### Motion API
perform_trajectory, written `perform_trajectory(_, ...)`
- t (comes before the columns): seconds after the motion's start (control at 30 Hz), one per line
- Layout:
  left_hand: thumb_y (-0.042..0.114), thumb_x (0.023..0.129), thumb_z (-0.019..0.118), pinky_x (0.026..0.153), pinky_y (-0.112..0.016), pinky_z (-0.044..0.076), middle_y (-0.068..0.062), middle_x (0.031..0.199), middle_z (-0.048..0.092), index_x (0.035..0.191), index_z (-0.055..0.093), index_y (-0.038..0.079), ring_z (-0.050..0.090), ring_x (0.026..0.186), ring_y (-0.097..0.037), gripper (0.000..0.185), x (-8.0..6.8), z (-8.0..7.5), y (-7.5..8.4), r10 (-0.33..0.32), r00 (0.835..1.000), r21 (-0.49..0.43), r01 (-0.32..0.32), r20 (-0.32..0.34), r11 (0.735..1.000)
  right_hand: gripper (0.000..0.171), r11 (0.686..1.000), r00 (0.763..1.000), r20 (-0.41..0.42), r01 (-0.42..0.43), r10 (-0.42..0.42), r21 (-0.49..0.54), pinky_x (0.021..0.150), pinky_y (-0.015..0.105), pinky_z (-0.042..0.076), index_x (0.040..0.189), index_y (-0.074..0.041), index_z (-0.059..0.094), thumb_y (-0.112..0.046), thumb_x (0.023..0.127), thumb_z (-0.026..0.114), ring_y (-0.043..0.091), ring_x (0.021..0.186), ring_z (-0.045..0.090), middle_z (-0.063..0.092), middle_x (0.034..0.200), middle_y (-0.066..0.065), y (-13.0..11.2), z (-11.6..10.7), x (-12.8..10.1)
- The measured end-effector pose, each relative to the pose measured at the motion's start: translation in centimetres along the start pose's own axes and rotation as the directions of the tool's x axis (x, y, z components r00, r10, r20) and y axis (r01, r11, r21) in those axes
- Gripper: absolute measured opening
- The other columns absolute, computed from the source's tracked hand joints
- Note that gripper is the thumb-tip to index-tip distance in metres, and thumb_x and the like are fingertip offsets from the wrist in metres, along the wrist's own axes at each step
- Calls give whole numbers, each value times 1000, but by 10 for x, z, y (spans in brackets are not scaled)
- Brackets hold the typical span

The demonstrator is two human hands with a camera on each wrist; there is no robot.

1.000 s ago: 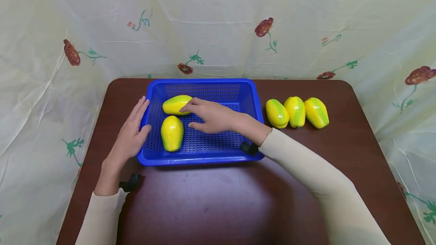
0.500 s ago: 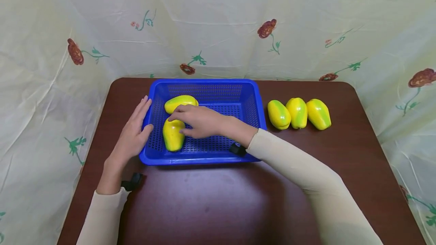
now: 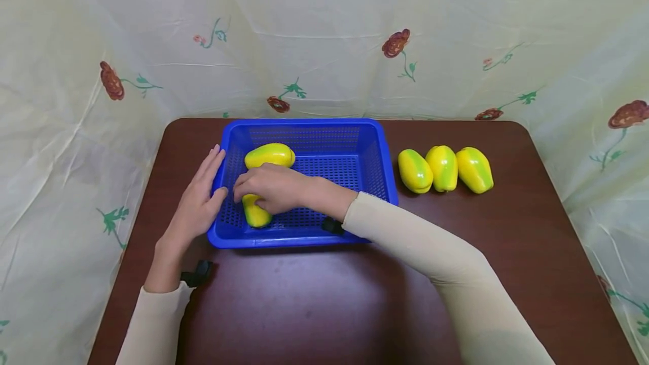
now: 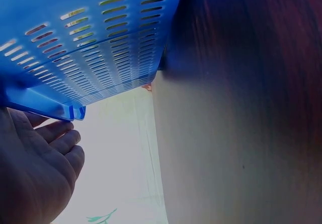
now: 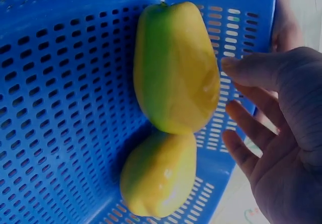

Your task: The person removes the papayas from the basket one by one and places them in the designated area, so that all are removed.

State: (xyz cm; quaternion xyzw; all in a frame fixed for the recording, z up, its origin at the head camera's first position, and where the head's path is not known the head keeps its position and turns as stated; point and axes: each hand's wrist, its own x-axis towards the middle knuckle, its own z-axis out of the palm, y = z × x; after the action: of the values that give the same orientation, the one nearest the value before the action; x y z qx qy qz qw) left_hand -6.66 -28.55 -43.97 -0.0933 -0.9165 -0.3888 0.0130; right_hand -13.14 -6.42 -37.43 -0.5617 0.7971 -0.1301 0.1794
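Observation:
A blue perforated basket [image 3: 304,238] holds two yellow-green papayas. One, the far papaya [image 3: 270,155], lies sideways by the back wall. The other, the near papaya [image 3: 257,216], points toward the front and is partly covered by my right hand [image 3: 276,187]. In the right wrist view, the thumb [image 5: 251,70] and bent fingers hover over this near papaya [image 5: 176,68], with a gap between fingertips and thumb. My left hand [image 3: 195,201] rests against the basket's left rim with fingers extended; in the left wrist view its fingertips touch that rim [image 4: 65,114].
Three more papayas [image 3: 443,169] lie in a row on the brown table [image 3: 314,297], right of the basket. A flowered curtain [image 3: 329,61] hangs behind the table and along both sides. Dark wrist cameras [image 3: 198,273] sit under both wrists.
My right hand has moved left and toward the front, from beside the far papaya to over the near one. The left hand and the papayas stay where they were.

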Motion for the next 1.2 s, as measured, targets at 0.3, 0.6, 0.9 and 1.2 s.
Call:
perform_trajectory(0.3, 16, 103, 48, 122, -79, 25, -4, 181, 13, 171, 19, 24, 18, 165, -42, 75, -2, -3, 3, -17, 1000, 3, 17, 8, 1000, 52, 996, 991, 121, -52, 61, -75, 130, 37, 36, 147, -19, 63, -8, 97, 71, 17, 154, 45, 56, 160, 0, 0, 7, 4)
perform_trajectory(0.6, 16, 103, 48, 124, -77, 24, -4, 181, 13, 171, 20, 23, 19, 165, -42, 75, 0, -2, 3, -6, 1000, 0, 6, -1, 1000, 57, 979, 981, 147, -104, 130, -173, 126, 40, 42, 154, -23, 55, -13, 100, 69, 23, 148, 50, 56, 157, 2, 2, 6, -2)
perform_trajectory(0.9, 15, 103, 48, 123, -77, 25, -4, 181, 15, 171, 20, 23, 19, 165, -40, 74, -1, -1, 1, -8, 1000, -3, 8, -10, 1000, 60, 964, 973, 156, -130, 168, -231, 125, 36, 43, 156, -14, 52, -15, 98, 70, 22, 150, 49, 51, 161, 7, 4, 8, -5)
perform_trajectory(1.2, 16, 103, 48, 122, -79, 26, -6, 181, 14, 171, 20, 23, 20, 165, -43, 74, 0, 0, 2, -17, 1000, 2, 17, 2, 1000, 76, 963, 952, 203, -192, 230, -191, 123, 40, 46, 164, -21, 41, -9, 96, 71, 21, 148, 49, 51, 160, 4, 5, 8, -11)
